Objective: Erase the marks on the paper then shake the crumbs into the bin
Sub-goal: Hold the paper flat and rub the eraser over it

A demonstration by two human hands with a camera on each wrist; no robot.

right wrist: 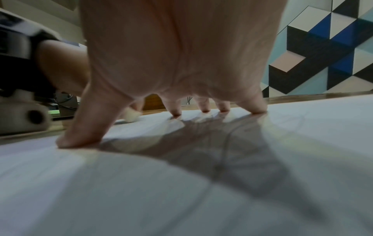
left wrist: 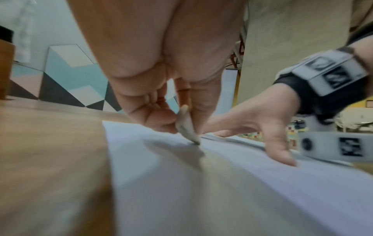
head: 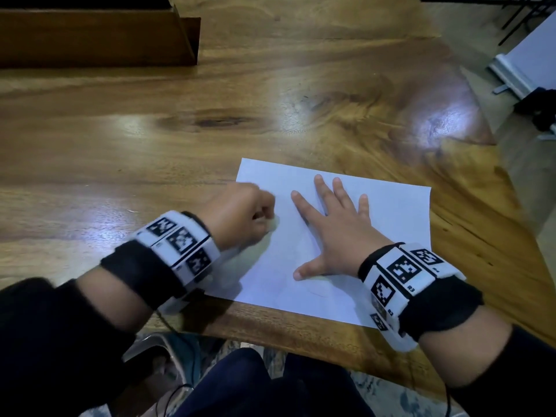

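Observation:
A white sheet of paper [head: 388,218] lies near the front edge of the wooden table [head: 150,139]. My left hand [head: 240,212] pinches a small pale eraser [left wrist: 186,126] whose lower tip touches the paper [left wrist: 181,183] near its left edge. My right hand [head: 334,224] lies flat on the sheet with fingers spread, its fingertips [right wrist: 258,109] and thumb pressing the paper [right wrist: 181,183]. Faint pencil lines [right wrist: 226,143] show on the sheet under and beside that hand. The eraser [right wrist: 131,115] also shows in the right wrist view. No bin is in view.
A dark wooden box or stand [head: 96,34] sits at the table's back left. The table's right edge [head: 505,182] drops to a floor with a white board base [head: 517,67]. My legs [head: 264,386] are below the front edge.

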